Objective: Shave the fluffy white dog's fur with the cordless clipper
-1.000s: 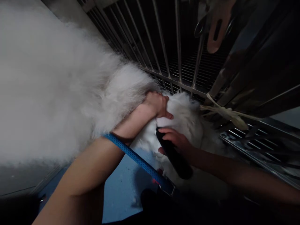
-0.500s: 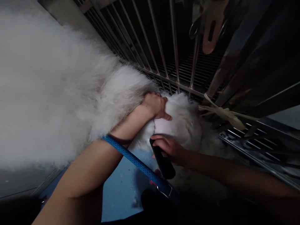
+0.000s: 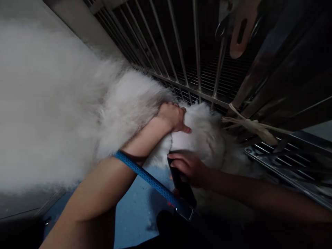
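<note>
A big white long-haired dog (image 3: 64,103) stretches from the left side to the middle. My left hand (image 3: 172,116) is closed on the dog's coat, its thumb lying beside a pale, close-cropped patch (image 3: 180,139). Which part of the body this is, I cannot tell. In my right hand (image 3: 190,167) is a black hair clipper (image 3: 185,192), held with its narrow upper end at the lower edge of that patch. Its blade is hidden. A blue braided leash (image 3: 146,175) runs across under my left forearm down to a metal buckle.
A metal cage with upright bars (image 3: 198,52) stands close behind the dog, with a slotted latch plate (image 3: 240,38) at its top. A pale strip of tied material (image 3: 255,128) hangs on the cage corner. At right is a metal grate (image 3: 293,162). Blue floor (image 3: 132,218) shows below.
The clipper and my right hand have shifted slightly right and down, and the clipper's lower end is further right. My left hand keeps its grip. The cage appears a little further right.
</note>
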